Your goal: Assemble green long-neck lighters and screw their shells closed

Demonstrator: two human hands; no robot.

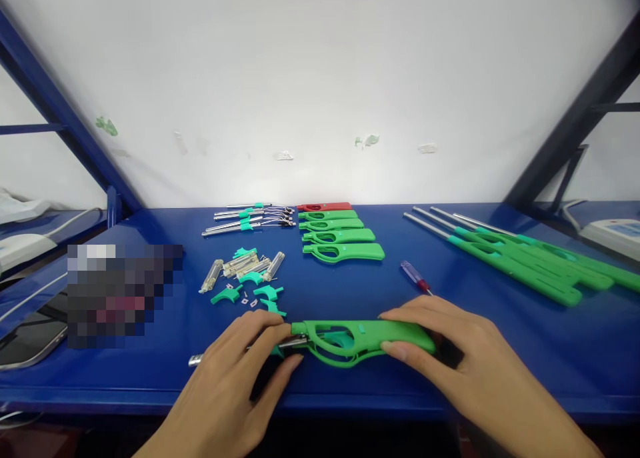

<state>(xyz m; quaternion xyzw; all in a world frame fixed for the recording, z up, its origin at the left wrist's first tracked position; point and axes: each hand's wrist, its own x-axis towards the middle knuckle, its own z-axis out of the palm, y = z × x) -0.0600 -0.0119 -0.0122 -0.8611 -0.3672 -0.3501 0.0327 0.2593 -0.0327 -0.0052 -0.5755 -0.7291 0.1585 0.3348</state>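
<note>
A green lighter handle (373, 336) lies sideways near the table's front edge, with a teal trigger (344, 339) showing in its opening. My right hand (445, 338) grips its right end between thumb and fingers. At the other end, my left hand (250, 361) pinches around the metal lighter tube (196, 360), close to where it meets the handle. The left fingers hide part of this joint. Just beyond my right hand lies a screwdriver (414, 275) with a clear purple handle. Loose teal triggers (226, 294) and clear fuel tanks (274, 266) are spread beyond my left hand.
Several green handle shells (345, 252) and a red one (325, 207) lie in a column at the back. Metal tubes with wires (233, 228) are left of them. Long green lighters (520, 268) lie at right. A phone (33, 341) rests at far left.
</note>
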